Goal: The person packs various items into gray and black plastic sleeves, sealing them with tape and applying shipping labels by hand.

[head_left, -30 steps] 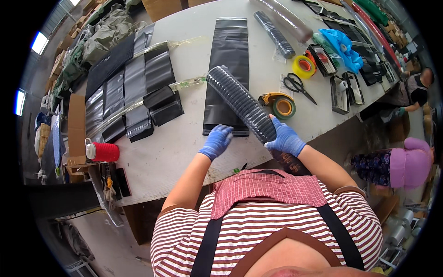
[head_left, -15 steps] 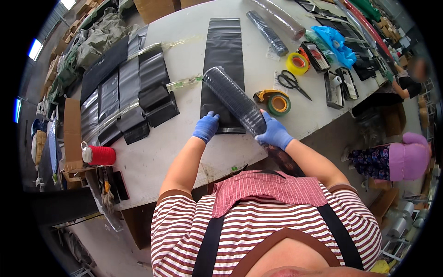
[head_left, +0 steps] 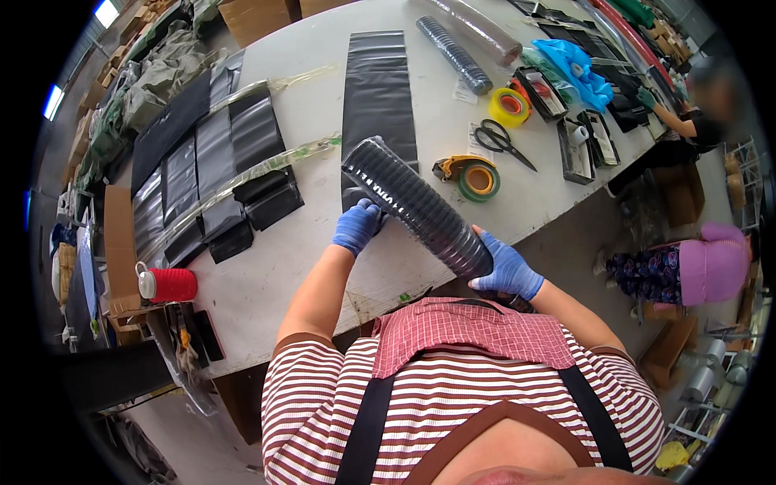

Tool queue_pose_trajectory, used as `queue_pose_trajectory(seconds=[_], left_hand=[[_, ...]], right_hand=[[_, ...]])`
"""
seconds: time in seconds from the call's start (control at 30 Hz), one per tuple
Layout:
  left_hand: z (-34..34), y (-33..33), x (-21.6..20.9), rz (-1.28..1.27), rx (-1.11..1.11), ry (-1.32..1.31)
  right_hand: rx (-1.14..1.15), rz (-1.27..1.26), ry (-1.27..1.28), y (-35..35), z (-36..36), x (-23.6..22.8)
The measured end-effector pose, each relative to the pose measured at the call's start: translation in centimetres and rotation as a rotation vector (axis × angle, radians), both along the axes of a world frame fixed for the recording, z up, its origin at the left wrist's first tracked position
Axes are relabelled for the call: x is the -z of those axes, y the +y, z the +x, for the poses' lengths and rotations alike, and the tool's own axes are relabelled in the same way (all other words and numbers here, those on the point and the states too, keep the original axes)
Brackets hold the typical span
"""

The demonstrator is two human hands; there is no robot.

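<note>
A long black plastic sheet lies on the white table in front of me, running away from me. My left hand, in a blue glove, is closed at its near end, with a dark edge showing by the fingertips. A dark ribbed tube in clear plastic wrap slants across the sheet's near part and hides some of it. My right hand, also gloved in blue, grips the tube's lower right end, thumb and fingers around it.
Black sheets joined by clear tape cover the table's left. Scissors, a tape dispenser, yellow tape and another ribbed tube lie to the right. A red jug stands at the left edge. Two people are at the right.
My right hand has drawn the tube nearer to me and lower right. The black sheet's near end, flat before, has been pulled up at my left hand.
</note>
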State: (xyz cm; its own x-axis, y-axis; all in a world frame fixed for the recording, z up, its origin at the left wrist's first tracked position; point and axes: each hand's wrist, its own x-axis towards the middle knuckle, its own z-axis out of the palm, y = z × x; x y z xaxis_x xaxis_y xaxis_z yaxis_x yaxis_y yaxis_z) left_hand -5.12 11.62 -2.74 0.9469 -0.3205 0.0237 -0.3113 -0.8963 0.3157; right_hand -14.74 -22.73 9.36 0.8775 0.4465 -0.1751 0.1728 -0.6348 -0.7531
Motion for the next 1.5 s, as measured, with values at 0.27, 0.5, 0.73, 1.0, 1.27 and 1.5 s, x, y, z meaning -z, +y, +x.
queue_pose_trajectory(seconds=[0.27,0.5,0.73,1.0,1.27,1.5], left_hand=[[2.1,-4.5,1.6,-0.444,-0.225,0.099],[4.3,-1.8,4.0,-0.263,-0.166,0.097],[4.7,-1.8,2.4,-1.119,-0.559,0.507],[5.1,-1.0,0.6,-0.823,-0.414,0.16],[2.6,-2.5,-4.1,-0.226,-0.155,-0.327],[1.6,-2.8,2.3,-0.584,-0.551,-0.048]], right_hand=[[-0.065,-0.018,0.058,0.0,0.6,-0.6],[-0.126,-0.016,0.096,-3.1,-1.2,1.4],[-0.065,-0.221,0.007,-6.3,-3.8,1.5],[-0.188,-0.455,-0.105,-6.6,-2.9,-0.9],[0.027,-0.076,0.487,-5.8,-1.5,-3.0],[0.011,-0.126,0.434,-4.7,-1.0,-3.7]])
